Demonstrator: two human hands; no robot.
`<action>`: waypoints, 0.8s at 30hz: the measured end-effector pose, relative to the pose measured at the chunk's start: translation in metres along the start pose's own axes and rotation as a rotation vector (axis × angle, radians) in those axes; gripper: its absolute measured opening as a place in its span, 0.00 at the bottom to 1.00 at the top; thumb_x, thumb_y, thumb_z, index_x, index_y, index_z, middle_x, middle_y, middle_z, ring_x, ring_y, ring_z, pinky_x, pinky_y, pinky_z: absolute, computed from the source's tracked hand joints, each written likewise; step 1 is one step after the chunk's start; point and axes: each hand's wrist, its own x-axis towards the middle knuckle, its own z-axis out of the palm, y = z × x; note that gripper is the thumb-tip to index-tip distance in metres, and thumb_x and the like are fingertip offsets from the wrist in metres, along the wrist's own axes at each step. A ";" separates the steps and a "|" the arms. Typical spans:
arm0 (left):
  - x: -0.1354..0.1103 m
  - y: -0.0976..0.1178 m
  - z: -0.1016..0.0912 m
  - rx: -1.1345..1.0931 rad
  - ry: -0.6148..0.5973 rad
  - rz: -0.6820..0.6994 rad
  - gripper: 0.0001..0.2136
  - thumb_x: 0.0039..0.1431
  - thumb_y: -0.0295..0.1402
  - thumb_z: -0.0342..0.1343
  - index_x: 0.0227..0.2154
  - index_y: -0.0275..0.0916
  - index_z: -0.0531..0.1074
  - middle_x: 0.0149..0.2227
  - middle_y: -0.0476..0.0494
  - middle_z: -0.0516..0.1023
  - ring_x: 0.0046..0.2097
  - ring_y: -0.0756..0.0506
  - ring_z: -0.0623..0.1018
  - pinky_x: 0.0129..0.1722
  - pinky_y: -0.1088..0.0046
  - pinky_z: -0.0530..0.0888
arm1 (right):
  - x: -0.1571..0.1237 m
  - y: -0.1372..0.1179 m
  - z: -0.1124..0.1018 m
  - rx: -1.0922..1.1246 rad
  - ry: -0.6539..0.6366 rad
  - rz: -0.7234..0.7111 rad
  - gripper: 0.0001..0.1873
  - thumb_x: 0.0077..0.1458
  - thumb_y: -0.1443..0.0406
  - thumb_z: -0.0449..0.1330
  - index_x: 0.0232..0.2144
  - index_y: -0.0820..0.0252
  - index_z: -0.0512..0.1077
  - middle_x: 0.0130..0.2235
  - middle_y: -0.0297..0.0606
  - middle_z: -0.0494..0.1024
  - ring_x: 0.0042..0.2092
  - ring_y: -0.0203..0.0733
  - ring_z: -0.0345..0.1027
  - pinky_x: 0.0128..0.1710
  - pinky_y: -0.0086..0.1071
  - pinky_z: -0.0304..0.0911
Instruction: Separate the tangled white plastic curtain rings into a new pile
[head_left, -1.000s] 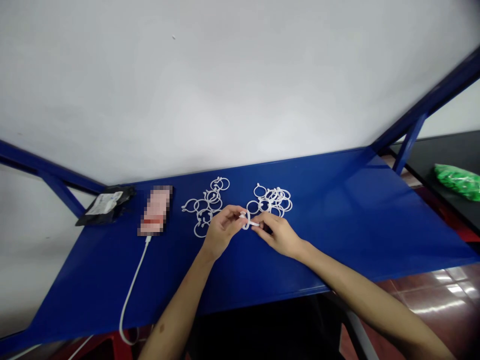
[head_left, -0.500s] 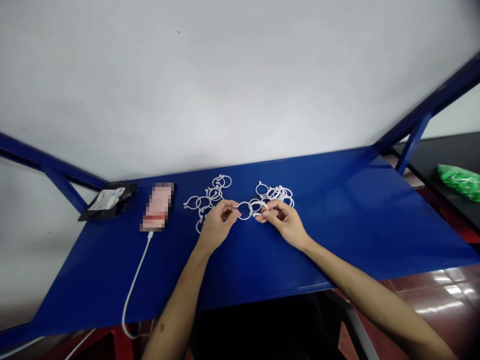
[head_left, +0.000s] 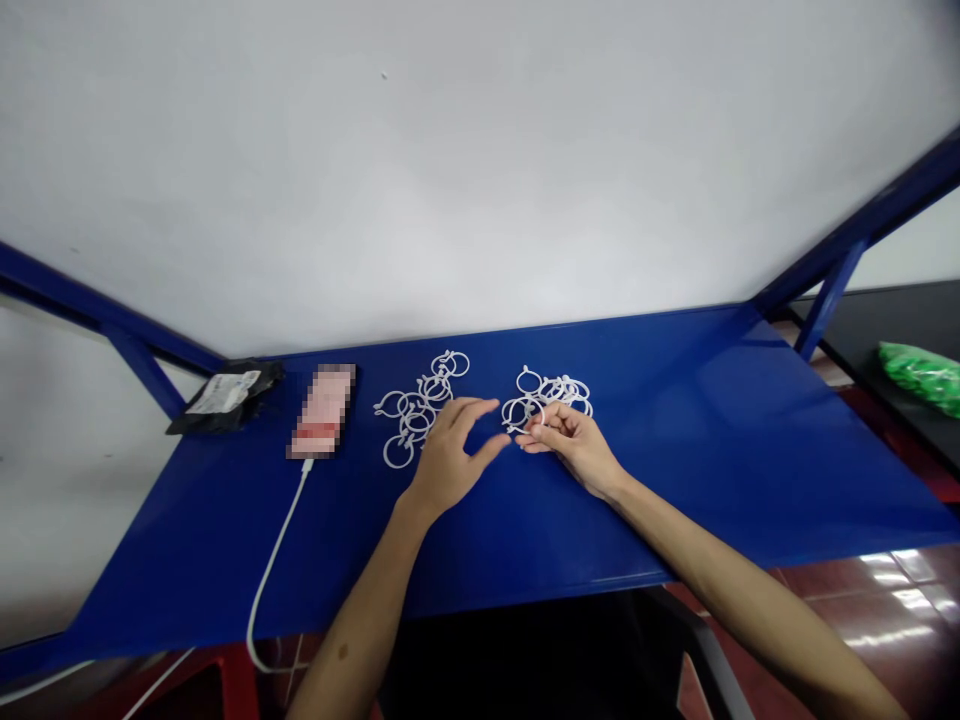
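Between thumb and fingers, my right hand (head_left: 562, 440) pinches white rings (head_left: 513, 413) that overlap one another; how many it grips is hard to make out. My left hand (head_left: 452, 448) hangs just to their left, thumb and fingers apart, with nothing between them. Behind and left of that hand lies a loose pile of white rings (head_left: 399, 452), each with a small knob or clasp. A second cluster of white rings (head_left: 574, 388) rests just beyond my right hand, which partly hides it.
A blue table (head_left: 510, 540) stands against a pale wall. At its left lie a blurred pink phone (head_left: 322, 410) with a white cable (head_left: 279, 550) and a black plastic package (head_left: 225, 395). A green bag (head_left: 921, 376) sits on a dark surface at far right.
My left hand has let go of the white ring it was pinching, and its fingers have spread. That ring is now beside the others at my right hand. The view has shifted slightly.
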 end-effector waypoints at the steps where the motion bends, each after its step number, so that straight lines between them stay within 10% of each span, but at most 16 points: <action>1: -0.001 0.003 0.001 -0.072 -0.025 0.041 0.15 0.62 0.37 0.60 0.51 0.43 0.71 0.46 0.43 0.78 0.46 0.44 0.78 0.48 0.63 0.76 | 0.000 0.001 0.000 0.020 -0.022 0.020 0.15 0.51 0.59 0.72 0.34 0.59 0.71 0.36 0.35 0.80 0.39 0.39 0.80 0.42 0.33 0.76; 9: 0.000 0.012 0.005 -0.255 -0.041 0.044 0.04 0.65 0.32 0.57 0.39 0.43 0.77 0.37 0.47 0.80 0.40 0.48 0.79 0.42 0.70 0.76 | -0.007 -0.003 0.004 -0.164 -0.107 -0.085 0.26 0.55 0.59 0.68 0.54 0.53 0.66 0.34 0.31 0.76 0.29 0.33 0.73 0.29 0.28 0.71; 24: -0.002 0.016 0.012 -0.300 -0.015 0.046 0.07 0.65 0.30 0.57 0.30 0.43 0.77 0.29 0.50 0.81 0.33 0.48 0.76 0.38 0.68 0.72 | -0.015 -0.006 0.002 -0.649 -0.078 -0.241 0.12 0.63 0.55 0.60 0.36 0.57 0.73 0.24 0.29 0.72 0.24 0.32 0.63 0.23 0.27 0.58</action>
